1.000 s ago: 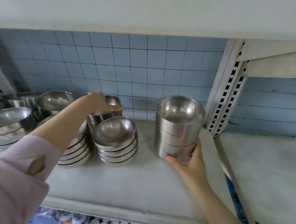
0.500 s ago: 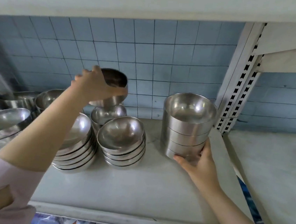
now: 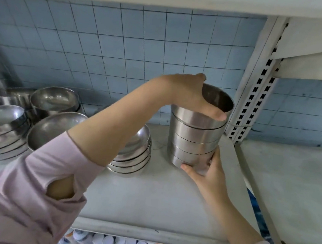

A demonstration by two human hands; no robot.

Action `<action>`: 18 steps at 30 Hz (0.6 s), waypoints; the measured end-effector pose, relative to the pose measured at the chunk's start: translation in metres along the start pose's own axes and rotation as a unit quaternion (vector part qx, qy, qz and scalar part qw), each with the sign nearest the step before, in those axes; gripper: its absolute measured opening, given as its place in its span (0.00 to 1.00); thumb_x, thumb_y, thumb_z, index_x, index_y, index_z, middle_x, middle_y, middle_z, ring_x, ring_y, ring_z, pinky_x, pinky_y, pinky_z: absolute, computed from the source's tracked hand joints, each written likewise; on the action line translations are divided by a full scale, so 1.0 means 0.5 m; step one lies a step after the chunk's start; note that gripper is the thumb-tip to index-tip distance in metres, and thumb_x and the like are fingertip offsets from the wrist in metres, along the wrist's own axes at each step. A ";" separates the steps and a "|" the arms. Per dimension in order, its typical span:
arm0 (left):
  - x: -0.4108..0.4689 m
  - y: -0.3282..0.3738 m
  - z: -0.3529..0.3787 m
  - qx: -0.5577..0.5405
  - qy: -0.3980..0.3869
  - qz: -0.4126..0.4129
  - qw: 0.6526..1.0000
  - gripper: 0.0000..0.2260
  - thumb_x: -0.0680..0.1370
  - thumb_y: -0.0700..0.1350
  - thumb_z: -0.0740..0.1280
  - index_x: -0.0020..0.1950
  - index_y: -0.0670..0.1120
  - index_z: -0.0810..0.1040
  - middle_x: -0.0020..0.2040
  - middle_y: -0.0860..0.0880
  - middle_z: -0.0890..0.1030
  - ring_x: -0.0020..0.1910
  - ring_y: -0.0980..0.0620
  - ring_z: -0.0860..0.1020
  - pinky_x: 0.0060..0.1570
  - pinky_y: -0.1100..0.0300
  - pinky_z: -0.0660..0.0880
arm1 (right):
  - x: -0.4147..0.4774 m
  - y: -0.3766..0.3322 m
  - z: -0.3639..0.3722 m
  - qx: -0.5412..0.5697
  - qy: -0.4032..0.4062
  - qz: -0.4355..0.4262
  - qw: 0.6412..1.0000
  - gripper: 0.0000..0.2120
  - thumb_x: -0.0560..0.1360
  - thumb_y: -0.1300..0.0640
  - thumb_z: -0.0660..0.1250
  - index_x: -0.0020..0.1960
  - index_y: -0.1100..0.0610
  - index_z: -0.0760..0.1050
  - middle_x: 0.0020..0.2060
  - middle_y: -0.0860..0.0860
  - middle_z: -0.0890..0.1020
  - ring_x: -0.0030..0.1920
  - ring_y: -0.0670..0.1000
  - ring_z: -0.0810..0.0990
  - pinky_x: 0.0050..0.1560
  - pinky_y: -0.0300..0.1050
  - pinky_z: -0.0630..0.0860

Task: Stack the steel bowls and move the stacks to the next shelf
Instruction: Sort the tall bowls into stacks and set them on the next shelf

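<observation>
Two shelves sit side by side, split by a slotted upright post (image 3: pixel 255 92): the near shelf (image 3: pixel 148 200) carries all the steel bowls, and the next shelf (image 3: pixel 288 185) to the right lies bare. Against the tiled wall on the left of the near shelf rest several low stacks of wide, shallow bowls (image 3: pixel 2 131), one of them (image 3: pixel 134 155) partly hidden behind the person's left forearm. Nearer the post stands the tall stack of straight-sided bowls (image 3: pixel 194 141), upright on the shelf. The left hand (image 3: pixel 190 97) is clamped over the rim of the top bowl (image 3: pixel 213 107), thumb on the outer wall and fingers curled over the far edge, seating it onto the stack. The right hand (image 3: pixel 204 170) wraps the lowest bowl, fingers closed round its wall, bracing the column at its base. To finish this step well, the top bowl should probably be pressed down level until its seam matches those below, since a tilted bowl could jam or rock. The bracing hand likely needs to stay low while the column is carried past the post, because a tall, smooth stack looks apt to slip or lean.
</observation>
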State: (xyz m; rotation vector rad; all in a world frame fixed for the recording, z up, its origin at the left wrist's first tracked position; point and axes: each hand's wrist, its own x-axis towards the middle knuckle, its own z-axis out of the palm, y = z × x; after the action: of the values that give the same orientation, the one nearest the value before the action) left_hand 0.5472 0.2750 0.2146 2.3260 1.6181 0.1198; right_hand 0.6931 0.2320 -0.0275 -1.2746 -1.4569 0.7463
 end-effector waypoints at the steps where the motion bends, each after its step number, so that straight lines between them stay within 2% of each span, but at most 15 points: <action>1: 0.004 0.000 0.005 0.005 -0.003 0.001 1.000 0.50 0.62 0.74 0.68 0.76 0.52 0.54 0.69 0.52 0.70 0.63 0.48 0.71 0.60 0.53 0.72 | 0.001 -0.001 -0.001 0.002 0.000 0.001 1.000 0.46 0.59 0.41 0.80 0.72 0.49 0.63 0.63 0.41 0.77 0.60 0.37 0.75 0.56 0.28 0.71; 4: 0.008 0.000 0.010 0.001 -0.004 0.008 1.000 0.48 0.64 0.72 0.68 0.75 0.51 0.56 0.66 0.53 0.71 0.60 0.50 0.71 0.60 0.53 0.71 | 0.004 0.004 -0.003 0.014 0.000 -0.007 1.000 0.47 0.59 0.41 0.80 0.72 0.49 0.63 0.65 0.42 0.77 0.63 0.40 0.76 0.60 0.37 0.73; 6: 0.010 -0.002 0.013 0.008 0.003 0.003 1.000 0.46 0.65 0.71 0.68 0.75 0.51 0.56 0.65 0.54 0.72 0.60 0.51 0.71 0.58 0.55 0.69 | 0.003 0.005 -0.003 0.015 0.000 -0.013 1.000 0.47 0.59 0.40 0.80 0.72 0.49 0.63 0.65 0.42 0.76 0.63 0.41 0.76 0.60 0.38 0.73; 8: 0.010 -0.004 0.014 0.009 0.005 -0.008 1.000 0.47 0.65 0.71 0.68 0.76 0.53 0.53 0.68 0.54 0.70 0.63 0.50 0.71 0.56 0.57 0.66 | 0.006 0.006 -0.003 0.022 -0.006 -0.015 1.000 0.46 0.59 0.40 0.80 0.71 0.48 0.63 0.64 0.42 0.76 0.63 0.41 0.76 0.60 0.37 0.73; 12: 0.011 -0.007 0.009 -0.031 0.003 -0.030 0.999 0.50 0.66 0.72 0.65 0.78 0.57 0.41 0.76 0.53 0.62 0.73 0.48 0.64 0.64 0.55 0.61 | 0.041 0.016 -0.012 0.039 -0.028 -0.025 0.999 0.44 0.59 0.43 0.81 0.69 0.50 0.65 0.63 0.43 0.78 0.63 0.44 0.77 0.61 0.41 0.74; 14: 0.019 -0.011 0.016 -0.040 0.030 -0.038 0.998 0.50 0.67 0.73 0.64 0.78 0.56 0.41 0.78 0.50 0.57 0.75 0.47 0.59 0.70 0.49 0.59 | 0.074 0.020 -0.020 0.029 -0.051 -0.023 0.998 0.44 0.58 0.42 0.80 0.69 0.50 0.65 0.61 0.42 0.79 0.61 0.42 0.78 0.59 0.40 0.75; 16: 0.027 -0.012 0.026 -0.039 0.072 -0.055 0.995 0.48 0.68 0.73 0.62 0.78 0.54 0.42 0.80 0.49 0.48 0.78 0.44 0.51 0.72 0.42 0.53 | 0.111 0.028 -0.029 0.017 -0.076 -0.012 0.997 0.44 0.57 0.41 0.80 0.68 0.49 0.65 0.60 0.43 0.80 0.59 0.43 0.79 0.58 0.42 0.77; 18: 0.027 -0.015 0.036 -0.052 0.127 -0.067 0.988 0.45 0.72 0.69 0.61 0.79 0.51 0.44 0.80 0.47 0.44 0.78 0.46 0.47 0.73 0.45 0.49 | 0.146 0.037 -0.040 0.006 -0.104 0.000 0.995 0.45 0.57 0.41 0.80 0.68 0.49 0.65 0.58 0.43 0.80 0.58 0.43 0.80 0.58 0.42 0.77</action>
State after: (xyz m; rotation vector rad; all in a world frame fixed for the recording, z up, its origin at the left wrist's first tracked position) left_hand 0.5495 0.2862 0.1937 2.1873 1.8342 0.4766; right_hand 0.7233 0.3028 -0.0177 -1.2149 -1.6167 0.9086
